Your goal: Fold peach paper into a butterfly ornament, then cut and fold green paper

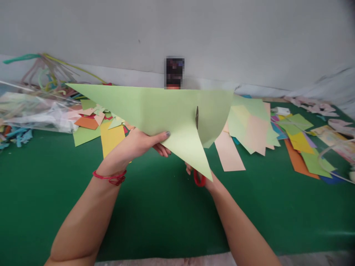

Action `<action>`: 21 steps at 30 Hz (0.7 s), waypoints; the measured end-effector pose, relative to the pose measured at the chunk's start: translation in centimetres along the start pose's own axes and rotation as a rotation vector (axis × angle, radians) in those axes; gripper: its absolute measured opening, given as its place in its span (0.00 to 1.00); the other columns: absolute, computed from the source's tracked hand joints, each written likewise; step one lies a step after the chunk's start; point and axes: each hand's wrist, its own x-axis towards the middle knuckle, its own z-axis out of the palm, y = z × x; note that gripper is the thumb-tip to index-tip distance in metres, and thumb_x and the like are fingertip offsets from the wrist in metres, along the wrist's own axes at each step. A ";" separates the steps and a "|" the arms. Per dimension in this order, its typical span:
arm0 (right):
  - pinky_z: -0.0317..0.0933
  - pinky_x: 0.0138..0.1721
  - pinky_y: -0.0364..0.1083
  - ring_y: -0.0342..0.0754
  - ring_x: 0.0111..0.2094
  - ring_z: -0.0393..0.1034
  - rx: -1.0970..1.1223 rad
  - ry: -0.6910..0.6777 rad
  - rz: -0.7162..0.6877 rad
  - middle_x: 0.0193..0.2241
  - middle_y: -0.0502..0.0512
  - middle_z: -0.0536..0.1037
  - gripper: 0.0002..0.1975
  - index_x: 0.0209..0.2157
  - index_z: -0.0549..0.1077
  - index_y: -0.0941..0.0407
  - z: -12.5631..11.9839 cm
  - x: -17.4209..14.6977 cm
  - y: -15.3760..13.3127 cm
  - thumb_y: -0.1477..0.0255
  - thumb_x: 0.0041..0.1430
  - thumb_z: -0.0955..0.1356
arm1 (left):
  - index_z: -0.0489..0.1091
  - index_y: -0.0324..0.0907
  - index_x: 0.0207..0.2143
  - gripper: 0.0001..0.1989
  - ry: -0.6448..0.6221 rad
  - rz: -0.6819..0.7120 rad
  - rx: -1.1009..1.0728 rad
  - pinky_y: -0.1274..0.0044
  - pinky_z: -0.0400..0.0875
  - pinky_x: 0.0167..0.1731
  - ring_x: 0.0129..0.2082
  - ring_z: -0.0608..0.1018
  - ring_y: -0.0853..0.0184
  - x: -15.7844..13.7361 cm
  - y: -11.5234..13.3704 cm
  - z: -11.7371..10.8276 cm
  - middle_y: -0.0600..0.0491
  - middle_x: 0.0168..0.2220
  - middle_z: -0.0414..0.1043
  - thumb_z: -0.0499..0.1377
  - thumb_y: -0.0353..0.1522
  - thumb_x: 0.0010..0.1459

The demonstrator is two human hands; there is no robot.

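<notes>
A large light green sheet of paper (166, 107) is held up above the table, its pointed corner reaching to the left. My left hand (146, 142) pinches its lower edge, thumb on top and fingers beneath. Under the sheet's right part is my right hand (189, 168), mostly hidden, on the red-handled scissors (200, 179). One dark blade shows through a cut in the paper, with the sheet parted on both sides of it. To the right of the cut, the paper curves away.
Paper scraps (88, 120) and a clear plastic bag (41, 114) lie at the left on the green table (155, 221). Coloured sheets (252, 125) are fanned out at the right. A phone-like dark object (174, 70), pixelated, stands by the wall.
</notes>
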 end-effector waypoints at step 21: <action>0.62 0.14 0.46 0.47 0.14 0.67 0.140 0.137 0.138 0.13 0.48 0.69 0.22 0.27 0.66 0.54 0.4 -0.3 -1.7 0.50 0.44 0.69 | 0.74 0.42 0.14 0.21 -0.117 -0.095 0.038 0.81 0.70 0.40 0.33 0.79 0.65 0.1 -0.3 -0.1 0.50 0.26 0.78 0.57 0.45 0.53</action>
